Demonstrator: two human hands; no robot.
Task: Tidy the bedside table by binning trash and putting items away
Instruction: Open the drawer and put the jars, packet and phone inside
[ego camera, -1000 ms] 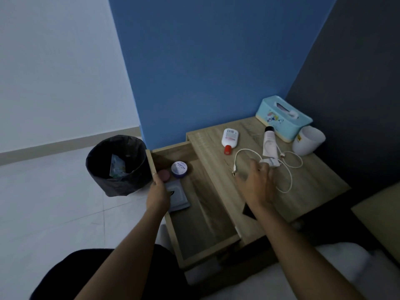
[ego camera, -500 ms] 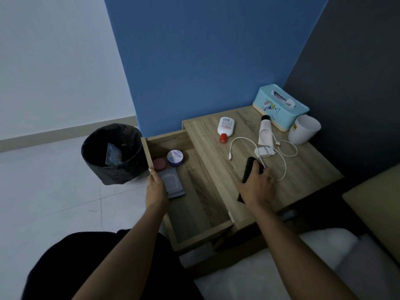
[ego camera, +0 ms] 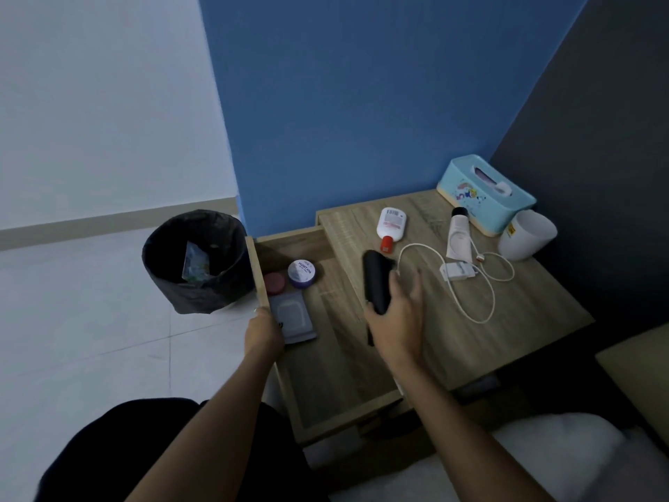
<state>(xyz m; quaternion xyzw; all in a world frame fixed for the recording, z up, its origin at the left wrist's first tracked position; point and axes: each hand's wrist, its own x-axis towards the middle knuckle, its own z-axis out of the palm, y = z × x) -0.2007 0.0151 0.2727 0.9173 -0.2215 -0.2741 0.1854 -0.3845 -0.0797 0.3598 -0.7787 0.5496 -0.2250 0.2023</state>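
Bedside table (ego camera: 525, 320), wood-grain top, set in the corner of a blue wall and a dark wall; drawer (ego camera: 325, 385) drawn out on its left side.

Right hand (ego camera: 398, 320): grip closed around a black oblong object (ego camera: 374, 284), held tilted over the left edge of the table top, beside the open drawer. What the object is cannot be told.

Left hand (ego camera: 262, 333): grip closed on the outer left wall of the drawer, fingers wrapped over its rim.

Drawer contents, far end: a small round jar with a purple-and-white lid (ego camera: 301, 273); a dull red round lid or tin (ego camera: 273, 283) just beside it, against the left wall; a grey flat pouch (ego camera: 291, 318) nearer, partly hidden by the left hand. The near half of the drawer floor is bare wood.

Table top, far edge: a white bottle with a red cap (ego camera: 391, 226), laid flat; a pale tube with a black cap (ego camera: 459, 235), laid flat. Far right corner: a light blue tissue box (ego camera: 485, 193) with printed figures; a white cup (ego camera: 526, 235) tipped on its side, touching the box. Middle: a white charger block (ego camera: 458, 271) with a white cable (ego camera: 487, 306) looped loosely around it.

Floor, left of the table: a round bin with a black liner (ego camera: 197, 262), holding a crumpled wrapper (ego camera: 195, 264).
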